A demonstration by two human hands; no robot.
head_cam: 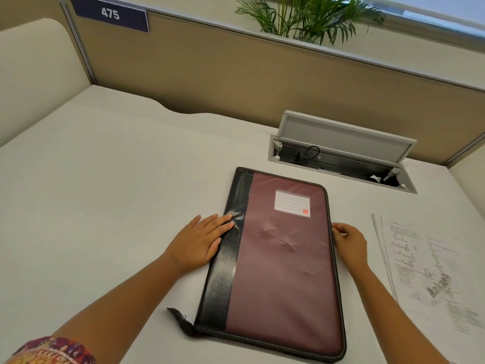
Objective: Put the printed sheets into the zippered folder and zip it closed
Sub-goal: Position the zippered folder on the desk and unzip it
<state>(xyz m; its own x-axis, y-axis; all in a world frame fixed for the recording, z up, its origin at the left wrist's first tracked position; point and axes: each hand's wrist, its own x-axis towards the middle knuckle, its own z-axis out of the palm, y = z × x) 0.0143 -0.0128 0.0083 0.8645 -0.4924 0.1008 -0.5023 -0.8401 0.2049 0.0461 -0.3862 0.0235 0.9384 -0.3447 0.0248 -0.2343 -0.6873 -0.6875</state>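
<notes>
Fingers of the left hand lie flat and close together, only slightly fanned, with their tips pressed on the black strip along the left side of the folder; the palm rests on the desk beside it. At the folder's right edge, the right hand has its fingers curled in, the tips pinched at the zipper track; whether they hold the zipper pull I cannot tell.

Maroon with a black spine, the folder lies flat in the middle of the desk, its cover down, with a white label near its top. A black zipper tail sticks out from its corner at 7 o'clock.

Printed sheets lie in a loose stack on the desk at 3 o'clock from the folder, just past the right hand and apart from the folder; their print is blurred.

At 1 o'clock from the folder, a grey cable box is sunk in the desk, lid raised, a black cord inside. Behind the desk stands a tan partition bearing a sign that reads 475 at 11 o'clock, and a leafy plant shows beyond it at 12 o'clock. A patterned sleeve shows on the left arm at 8 o'clock.
</notes>
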